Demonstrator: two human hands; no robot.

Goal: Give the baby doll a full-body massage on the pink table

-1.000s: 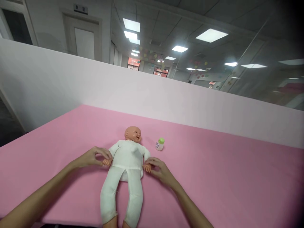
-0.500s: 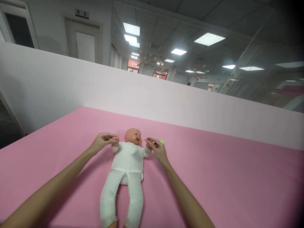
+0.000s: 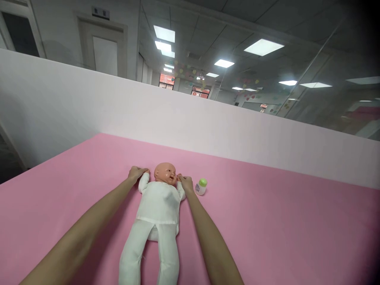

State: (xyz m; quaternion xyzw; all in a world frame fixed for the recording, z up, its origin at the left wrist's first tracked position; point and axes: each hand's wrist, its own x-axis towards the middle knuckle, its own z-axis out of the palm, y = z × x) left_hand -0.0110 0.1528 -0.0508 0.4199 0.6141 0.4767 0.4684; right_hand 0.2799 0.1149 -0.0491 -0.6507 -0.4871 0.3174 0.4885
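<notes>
A baby doll [image 3: 160, 204] in a white top and white trousers lies on its back on the pink table [image 3: 267, 221], its head turned to the right. My left hand [image 3: 137, 174] is closed on the doll's hand at the left, level with its head. At the right, my right hand [image 3: 186, 184] grips the doll's other hand close to its cheek. Both doll arms are bent up beside the head. Just right of my right hand stands a small clear jar with a green lid [image 3: 201, 187]. The doll's feet are out of view.
A low white wall [image 3: 190, 122] runs along the back of the pink surface, with glass above it. Behind that are a door [image 3: 105, 55] on the left and a room with lit ceiling panels [image 3: 264, 47].
Both hands have carried the doll's hands: the right one leftward toward the head, the left one slightly right and outstretched upward. The jar, mostly hidden before, now shows fully.
</notes>
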